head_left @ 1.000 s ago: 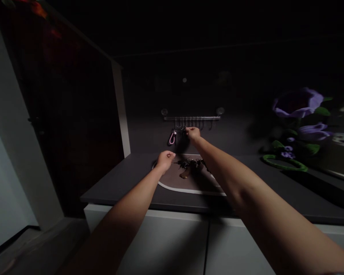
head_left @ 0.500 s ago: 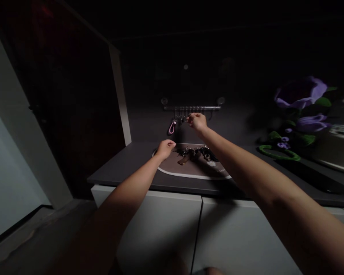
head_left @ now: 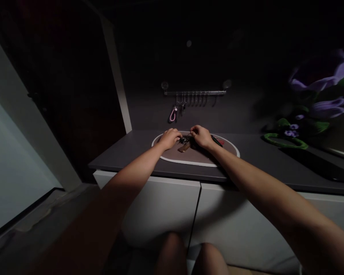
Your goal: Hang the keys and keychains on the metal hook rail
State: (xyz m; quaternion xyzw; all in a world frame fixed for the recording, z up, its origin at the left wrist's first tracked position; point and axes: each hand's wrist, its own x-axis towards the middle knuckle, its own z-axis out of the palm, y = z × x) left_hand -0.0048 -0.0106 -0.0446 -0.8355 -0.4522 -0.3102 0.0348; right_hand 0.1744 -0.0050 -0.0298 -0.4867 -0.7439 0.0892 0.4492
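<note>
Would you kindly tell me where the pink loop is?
In the head view, the pink loop hangs below the hook rail near its left end, above the left hand.

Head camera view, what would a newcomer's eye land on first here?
Probably the purple flowers at the far right, standing out in the dim scene. Next come the left hand and right hand, close to small dark items on the white-rimmed mat. Then the pink loop hanging below the left end of the clear rail.
</note>
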